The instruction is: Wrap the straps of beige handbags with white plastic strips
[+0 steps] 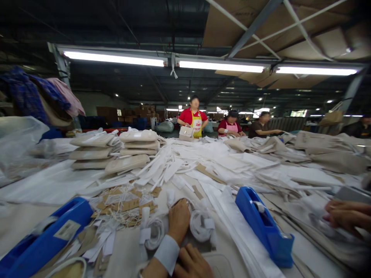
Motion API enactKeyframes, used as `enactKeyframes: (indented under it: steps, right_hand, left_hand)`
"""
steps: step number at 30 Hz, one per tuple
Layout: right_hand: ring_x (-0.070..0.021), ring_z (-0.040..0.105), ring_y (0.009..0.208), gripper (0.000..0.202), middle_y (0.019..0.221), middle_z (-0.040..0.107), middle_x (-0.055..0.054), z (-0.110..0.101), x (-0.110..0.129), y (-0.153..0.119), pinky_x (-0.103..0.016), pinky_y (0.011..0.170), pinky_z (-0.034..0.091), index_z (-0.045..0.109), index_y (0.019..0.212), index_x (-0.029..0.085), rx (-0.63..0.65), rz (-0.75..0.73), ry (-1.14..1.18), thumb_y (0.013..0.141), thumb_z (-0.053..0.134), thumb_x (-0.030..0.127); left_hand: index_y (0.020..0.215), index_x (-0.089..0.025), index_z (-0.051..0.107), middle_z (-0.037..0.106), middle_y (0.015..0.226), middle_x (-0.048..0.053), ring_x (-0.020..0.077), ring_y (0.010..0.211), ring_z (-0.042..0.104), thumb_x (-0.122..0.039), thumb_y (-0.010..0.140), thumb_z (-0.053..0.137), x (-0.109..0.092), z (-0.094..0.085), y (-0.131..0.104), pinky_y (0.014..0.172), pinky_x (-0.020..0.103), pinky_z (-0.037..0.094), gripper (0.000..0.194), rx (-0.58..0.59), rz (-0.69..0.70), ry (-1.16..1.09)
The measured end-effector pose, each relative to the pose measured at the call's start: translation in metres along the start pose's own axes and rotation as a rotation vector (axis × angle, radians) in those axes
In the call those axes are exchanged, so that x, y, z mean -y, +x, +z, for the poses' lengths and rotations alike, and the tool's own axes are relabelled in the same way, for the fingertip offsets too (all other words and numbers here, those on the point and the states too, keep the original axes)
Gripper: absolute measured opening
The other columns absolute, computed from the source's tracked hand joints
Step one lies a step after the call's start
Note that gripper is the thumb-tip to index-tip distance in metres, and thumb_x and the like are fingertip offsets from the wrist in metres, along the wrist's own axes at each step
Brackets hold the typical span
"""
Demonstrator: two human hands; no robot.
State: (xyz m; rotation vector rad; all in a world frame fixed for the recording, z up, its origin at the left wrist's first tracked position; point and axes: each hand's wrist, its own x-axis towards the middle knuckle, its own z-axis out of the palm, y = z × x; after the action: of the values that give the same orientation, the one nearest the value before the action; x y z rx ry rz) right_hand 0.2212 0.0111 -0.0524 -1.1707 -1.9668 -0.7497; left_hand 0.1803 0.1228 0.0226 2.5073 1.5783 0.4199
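Observation:
My left hand (179, 218), with a pale band round its wrist, reaches between two white wrapped rolls (199, 226); its fingertips are hidden behind the hand. Below and to its right, my right hand (193, 262) has its fingers bent at the near edge of a beige bag piece (220, 264); whatever it grips is hidden. Blue tape dispensers stand on both sides, one at the left (65, 222) and another at the right (265, 227). Tan tags with white strings (126, 204) lie in a heap left of my hands.
Stacked beige bags (138, 136) stand at the back left. White sheets and strips (214, 154) cover the middle. Beige pieces (333, 150) pile up at the right. Another person's hand (348, 216) is at the right edge. People (197, 119) are across the table.

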Motion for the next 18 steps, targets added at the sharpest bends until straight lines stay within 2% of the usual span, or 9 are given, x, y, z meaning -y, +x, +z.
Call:
enactKeyframes:
  steps: [2, 4, 6, 8, 10, 12, 14, 17, 18]
  right_hand:
    - [-0.0189, 0.050, 0.067, 0.007, 0.075, 0.060, -0.002, -0.013, 0.006, 0.008, -0.028, 0.052, 0.037, 0.059, 0.083, 0.023, 0.086, 0.060, 0.073, 0.081, 0.064, 0.018]
    - [-0.0205, 0.053, 0.076, 0.016, 0.087, 0.063, -0.003, -0.033, 0.011, 0.016, -0.030, 0.060, 0.043, 0.061, 0.090, 0.022, 0.265, 0.151, 0.181, 0.077, 0.066, 0.017]
    - [-0.0211, 0.054, 0.085, 0.022, 0.097, 0.063, -0.004, -0.056, 0.015, 0.023, -0.032, 0.069, 0.046, 0.061, 0.096, 0.021, 0.377, 0.216, 0.285, 0.076, 0.063, 0.013]
    - [-0.0203, 0.054, 0.090, 0.024, 0.103, 0.064, -0.005, -0.077, 0.013, 0.027, -0.032, 0.076, 0.046, 0.062, 0.100, 0.021, 0.353, 0.240, 0.360, 0.080, 0.056, 0.009]
    - [-0.0187, 0.056, 0.091, 0.026, 0.103, 0.065, -0.005, -0.094, 0.001, 0.027, -0.031, 0.078, 0.046, 0.064, 0.099, 0.021, 0.253, 0.284, 0.391, 0.086, 0.048, 0.006]
    - [-0.0175, 0.058, 0.090, 0.027, 0.097, 0.066, -0.005, -0.106, -0.023, 0.026, -0.029, 0.078, 0.046, 0.065, 0.097, 0.021, 0.157, 0.402, 0.371, 0.089, 0.044, 0.006]
    - [-0.0167, 0.060, 0.089, 0.024, 0.093, 0.067, -0.004, -0.112, -0.061, 0.025, -0.028, 0.080, 0.047, 0.066, 0.094, 0.020, 0.135, 0.579, 0.284, 0.091, 0.045, 0.009]
    - [-0.0155, 0.062, 0.095, 0.024, 0.102, 0.069, -0.005, -0.109, -0.127, 0.029, -0.025, 0.087, 0.045, 0.068, 0.093, 0.019, 0.307, 0.873, -0.024, 0.092, 0.046, 0.012]
    - [-0.0164, 0.062, 0.097, 0.025, 0.103, 0.069, -0.007, -0.105, -0.148, 0.032, -0.025, 0.089, 0.045, 0.069, 0.094, 0.016, 0.343, 0.929, -0.092, 0.091, 0.046, 0.010]
  left_hand:
    - [0.105, -0.018, 0.061, 0.071, 0.105, 0.007, 0.0188, 0.103, 0.066, -0.017, 0.099, 0.031, 0.000, 0.000, 0.001, 0.084, 0.028, 0.047, 0.031, 0.005, 0.011, 0.004]
    - [0.107, -0.018, 0.061, 0.070, 0.107, 0.007, 0.0197, 0.102, 0.066, -0.018, 0.099, 0.030, 0.001, 0.001, 0.002, 0.083, 0.029, 0.047, 0.032, 0.010, 0.023, 0.007]
    - [0.108, -0.018, 0.060, 0.070, 0.107, 0.008, 0.0201, 0.102, 0.066, -0.019, 0.099, 0.030, 0.001, 0.003, 0.003, 0.082, 0.029, 0.047, 0.031, 0.019, 0.029, 0.009]
    - [0.108, -0.018, 0.060, 0.071, 0.106, 0.009, 0.0203, 0.101, 0.066, -0.019, 0.099, 0.031, 0.001, 0.004, 0.003, 0.081, 0.029, 0.047, 0.031, 0.023, 0.032, 0.007]
    - [0.108, -0.017, 0.061, 0.071, 0.104, 0.009, 0.0205, 0.100, 0.067, -0.019, 0.099, 0.032, 0.001, 0.004, 0.003, 0.080, 0.029, 0.047, 0.030, 0.018, 0.033, -0.001]
    - [0.107, -0.017, 0.061, 0.071, 0.103, 0.009, 0.0210, 0.098, 0.067, -0.020, 0.098, 0.033, 0.001, 0.004, 0.002, 0.079, 0.029, 0.047, 0.030, 0.007, 0.030, -0.013]
    - [0.106, -0.018, 0.061, 0.071, 0.103, 0.009, 0.0218, 0.097, 0.068, -0.021, 0.098, 0.033, 0.002, 0.004, 0.002, 0.079, 0.030, 0.047, 0.030, -0.003, 0.024, -0.029]
    - [0.104, -0.018, 0.062, 0.071, 0.103, 0.009, 0.0226, 0.097, 0.068, -0.020, 0.098, 0.033, 0.003, 0.005, 0.002, 0.079, 0.031, 0.047, 0.030, -0.011, 0.015, -0.056]
    - [0.104, -0.018, 0.062, 0.072, 0.104, 0.009, 0.0225, 0.098, 0.068, -0.020, 0.098, 0.033, 0.003, 0.005, 0.003, 0.079, 0.031, 0.047, 0.030, -0.014, 0.013, -0.064]
